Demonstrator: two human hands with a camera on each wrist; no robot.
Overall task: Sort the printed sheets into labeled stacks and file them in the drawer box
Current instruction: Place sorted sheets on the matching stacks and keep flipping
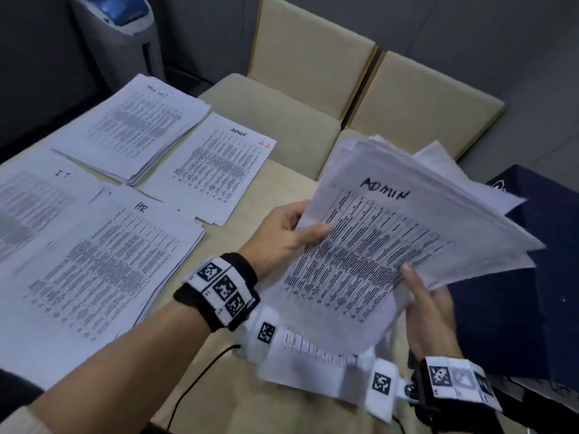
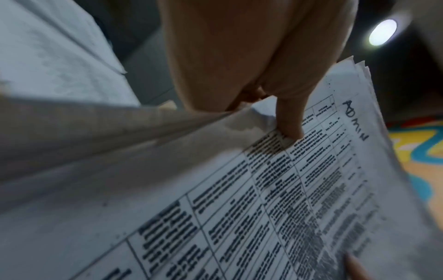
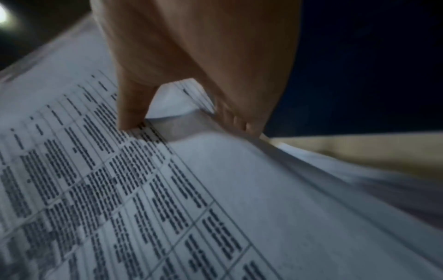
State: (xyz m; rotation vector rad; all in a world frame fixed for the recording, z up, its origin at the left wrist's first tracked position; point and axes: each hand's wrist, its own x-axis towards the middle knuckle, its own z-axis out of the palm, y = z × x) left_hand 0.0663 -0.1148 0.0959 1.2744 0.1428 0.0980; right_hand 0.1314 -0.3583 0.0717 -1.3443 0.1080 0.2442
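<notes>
Both hands hold a thick, fanned bundle of printed sheets (image 1: 391, 239) above the table, its top sheet marked ADMIN by hand. My left hand (image 1: 291, 233) grips the bundle's left edge, thumb on top (image 2: 290, 121) and fingers beneath. My right hand (image 1: 429, 311) pinches the lower right edge, thumb pressed on the print (image 3: 131, 111), fingers under the paper. On the table lie labeled stacks: ADMIN (image 1: 213, 164), HR (image 1: 103, 261), IT (image 1: 34, 202) and a far stack (image 1: 134, 126) with an unreadable label. The dark blue drawer box (image 1: 532, 277) stands at the right.
Two beige chairs (image 1: 313, 73) stand past the table's far edge. A grey and blue machine (image 1: 122, 36) is at the back left. Bare tabletop (image 1: 238, 227) shows between the stacks and my hands. A black cable (image 1: 200, 374) runs along the near edge.
</notes>
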